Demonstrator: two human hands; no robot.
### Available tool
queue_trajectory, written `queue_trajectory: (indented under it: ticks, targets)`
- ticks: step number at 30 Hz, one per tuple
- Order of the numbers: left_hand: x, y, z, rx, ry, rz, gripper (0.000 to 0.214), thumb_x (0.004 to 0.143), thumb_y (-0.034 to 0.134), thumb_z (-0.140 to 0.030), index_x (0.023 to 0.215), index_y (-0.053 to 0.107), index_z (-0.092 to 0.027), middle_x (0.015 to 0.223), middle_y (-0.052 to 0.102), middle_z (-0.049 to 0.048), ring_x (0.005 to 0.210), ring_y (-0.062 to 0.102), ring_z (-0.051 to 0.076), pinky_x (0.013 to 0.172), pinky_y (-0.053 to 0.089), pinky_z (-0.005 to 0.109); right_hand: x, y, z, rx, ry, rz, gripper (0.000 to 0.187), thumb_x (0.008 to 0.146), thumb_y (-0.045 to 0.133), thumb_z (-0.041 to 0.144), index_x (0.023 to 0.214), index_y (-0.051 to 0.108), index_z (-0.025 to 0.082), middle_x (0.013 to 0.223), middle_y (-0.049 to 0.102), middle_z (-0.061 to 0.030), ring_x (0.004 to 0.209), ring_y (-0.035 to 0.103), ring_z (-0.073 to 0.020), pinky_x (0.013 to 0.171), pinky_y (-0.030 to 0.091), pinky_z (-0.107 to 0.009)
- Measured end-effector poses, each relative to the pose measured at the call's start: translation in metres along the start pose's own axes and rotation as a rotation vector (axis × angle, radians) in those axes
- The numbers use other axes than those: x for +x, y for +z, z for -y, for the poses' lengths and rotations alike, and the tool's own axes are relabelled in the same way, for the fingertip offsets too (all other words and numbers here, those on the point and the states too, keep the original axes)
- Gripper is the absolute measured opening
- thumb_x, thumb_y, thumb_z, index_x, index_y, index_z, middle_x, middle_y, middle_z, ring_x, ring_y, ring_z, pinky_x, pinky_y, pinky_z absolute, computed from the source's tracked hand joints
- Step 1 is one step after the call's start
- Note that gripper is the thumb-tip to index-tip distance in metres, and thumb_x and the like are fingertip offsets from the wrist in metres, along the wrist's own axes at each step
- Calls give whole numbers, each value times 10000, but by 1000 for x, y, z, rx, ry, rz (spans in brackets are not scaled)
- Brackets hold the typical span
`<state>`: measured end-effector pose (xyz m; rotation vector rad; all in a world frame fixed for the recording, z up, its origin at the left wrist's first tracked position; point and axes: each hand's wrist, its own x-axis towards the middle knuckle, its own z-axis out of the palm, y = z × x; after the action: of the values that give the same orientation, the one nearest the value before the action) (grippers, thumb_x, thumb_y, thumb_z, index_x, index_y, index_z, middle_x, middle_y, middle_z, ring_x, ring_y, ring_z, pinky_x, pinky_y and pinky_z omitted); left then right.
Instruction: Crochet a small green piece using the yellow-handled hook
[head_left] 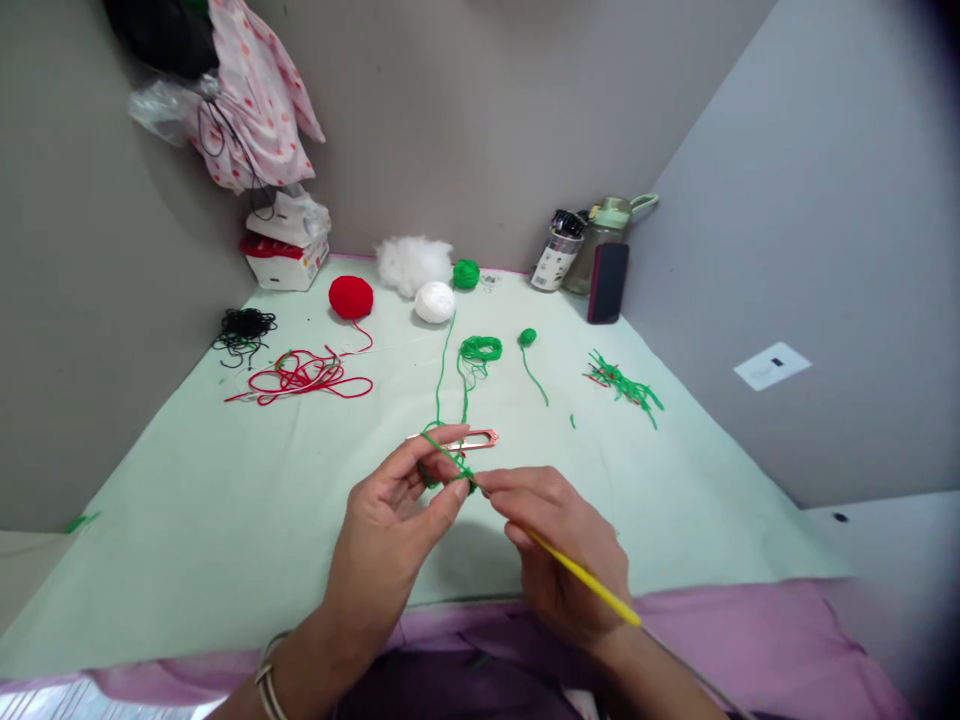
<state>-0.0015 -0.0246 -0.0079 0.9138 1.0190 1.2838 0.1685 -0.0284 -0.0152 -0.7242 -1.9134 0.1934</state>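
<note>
Between thumb and fingers, my left hand (401, 510) pinches a small piece of green crochet work (470, 482), and a green strand passes over its raised index finger. My right hand (566, 545) grips a crochet hook (589, 585) with a yellow handle; its tip meets the green piece, though the fingers partly hide it. Just beyond the left fingertips lies a snipper with a pinkish metal frame (486, 439), partly covered by the hand. Green yarn (439, 385) runs from the hands up the table towards a green ball (466, 274). A loose green coil (481, 348) lies nearer.
On the pale green cloth are a red yarn ball (351, 297), tangled red yarn (304, 375), black yarn (246, 325), a white ball (435, 302), fluffy stuffing (412, 264) and green scraps (626, 388). A phone (608, 284) leans by a bottle (609, 225) at the back right.
</note>
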Motion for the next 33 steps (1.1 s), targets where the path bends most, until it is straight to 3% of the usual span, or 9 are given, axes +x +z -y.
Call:
queue_trajectory:
  ticks: [4,8,11,14,19,23,25,28,33]
  targets:
    - [1,-1,-2,-159,-126,87,366,829,885,-287,1189,825,-311,820,657,-19,803,589,133,821,503,236,-2,0,0,-200,-67,61,374,987,628,68,1313,719,227,1113,792,-117,1048,766,-245,840,658,-355]
    - [6,-6,-7,-344,-306,166,327,834,869,-286,1158,843,-256,894,666,-5,602,387,54,645,442,187,0,3,0,89,157,-109,296,1041,574,135,1234,756,265,1020,780,-78,911,746,-215,755,637,-352]
    - [6,-7,-7,-306,-263,148,281,837,857,-261,1118,854,-256,942,684,6,676,463,73,683,449,187,7,6,-2,411,383,-222,230,1067,563,211,1100,785,259,903,759,-49,760,700,-185,691,604,-344]
    - [3,-4,-4,-235,-183,189,307,865,839,-262,1167,835,-310,888,695,-2,855,598,133,846,484,231,11,11,-2,506,405,-180,194,1056,609,255,1066,802,262,958,793,-63,859,728,-208,722,609,-347]
    - [1,1,1,-198,-148,132,365,849,875,-310,1207,816,-350,887,701,-11,982,639,170,948,476,275,3,13,-3,260,258,-130,286,1040,601,136,1206,779,285,1048,800,-63,954,749,-200,781,630,-332]
    - [5,0,-1,-356,-301,159,448,805,899,-335,1241,805,-297,982,733,14,998,635,172,937,482,271,-2,9,-3,-1,71,-64,370,994,642,78,1285,761,274,1159,782,-97,1015,748,-217,823,639,-348]
    - [8,-1,-3,-411,-360,168,395,806,884,-311,1193,826,-255,1068,749,35,959,628,159,926,489,273,1,8,-3,84,130,-125,362,1005,616,67,1268,761,269,1087,791,-80,971,744,-206,809,632,-343]
    - [9,-4,-3,-394,-325,138,293,812,867,-297,1098,855,-239,1142,762,45,913,614,144,920,490,275,7,7,-3,357,329,-263,282,1040,584,111,1146,790,271,969,777,-39,814,702,-162,722,600,-307]
    - [4,-2,0,-223,-178,145,268,831,867,-301,1099,852,-303,970,756,9,958,627,164,945,466,282,13,11,-4,555,456,-193,172,1037,657,257,1035,828,266,924,791,-32,796,680,-158,726,560,-304]
